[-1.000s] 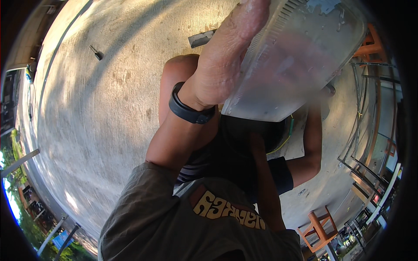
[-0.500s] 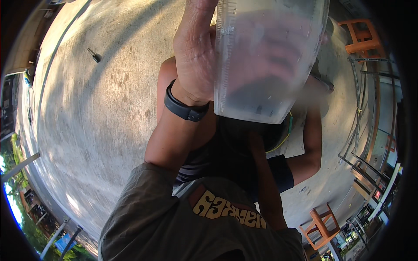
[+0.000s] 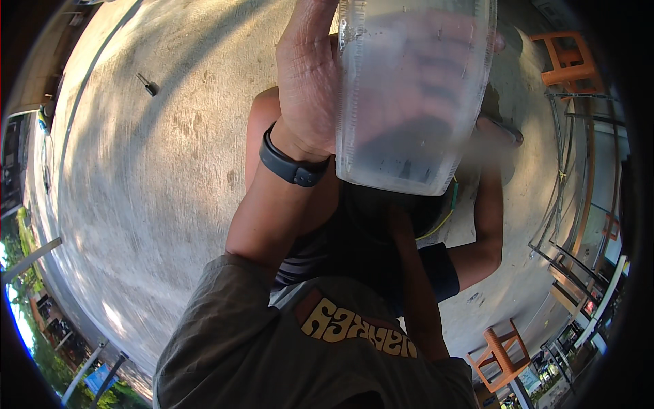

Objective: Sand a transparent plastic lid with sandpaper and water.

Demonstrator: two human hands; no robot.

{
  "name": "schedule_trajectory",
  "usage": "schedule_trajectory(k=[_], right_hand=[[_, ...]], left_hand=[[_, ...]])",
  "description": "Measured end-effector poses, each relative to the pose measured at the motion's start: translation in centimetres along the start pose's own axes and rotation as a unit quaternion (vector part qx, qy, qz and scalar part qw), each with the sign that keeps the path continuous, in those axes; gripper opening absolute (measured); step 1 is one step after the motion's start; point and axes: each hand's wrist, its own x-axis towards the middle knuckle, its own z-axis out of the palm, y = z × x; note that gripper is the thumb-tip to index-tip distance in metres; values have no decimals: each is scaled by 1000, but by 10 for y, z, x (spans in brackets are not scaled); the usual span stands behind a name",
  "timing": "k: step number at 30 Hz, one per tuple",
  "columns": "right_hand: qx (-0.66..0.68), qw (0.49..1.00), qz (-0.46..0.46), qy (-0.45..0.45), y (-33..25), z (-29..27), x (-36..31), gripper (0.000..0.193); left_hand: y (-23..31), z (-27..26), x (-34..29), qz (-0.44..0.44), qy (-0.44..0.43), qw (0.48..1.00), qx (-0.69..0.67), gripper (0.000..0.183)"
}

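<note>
Evidently the left grip point(image 3: 308, 92) is curling snugly around the clear container point(image 3: 415, 102), thumb side left, fingers beneath, its long axis pointing away from the body; the right grip is hiding below, beyond its forearm point(image 3: 417, 286), so I'm not telling its state

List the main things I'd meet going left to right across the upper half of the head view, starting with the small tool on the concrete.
Small tool with a black end, black wristband, clear plastic container held in the left hand, orange stool.
</note>
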Motion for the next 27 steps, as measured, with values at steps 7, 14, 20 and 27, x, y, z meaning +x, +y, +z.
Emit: schedule_trajectory(k=[7, 14, 20, 27], right_hand=[[-21, 1000, -6, -6, -5, -2, 4, 23], [-5, 1000, -13, -14, -4, -5, 8, 24], [1, 1000, -16, -17, -22, -26, 4, 26], [-1, 1000, 6, -26, -16, -20, 6, 27]], left_hand=[[-3, -5, 0, 75, -20, 995, 60, 56], [-5, -6, 2, 177, -59, 973, 136, 70], [-10, -14, 3, 155, -63, 983, 81, 74], [-2, 4, 5, 38, -91, 994, -55, 66]])
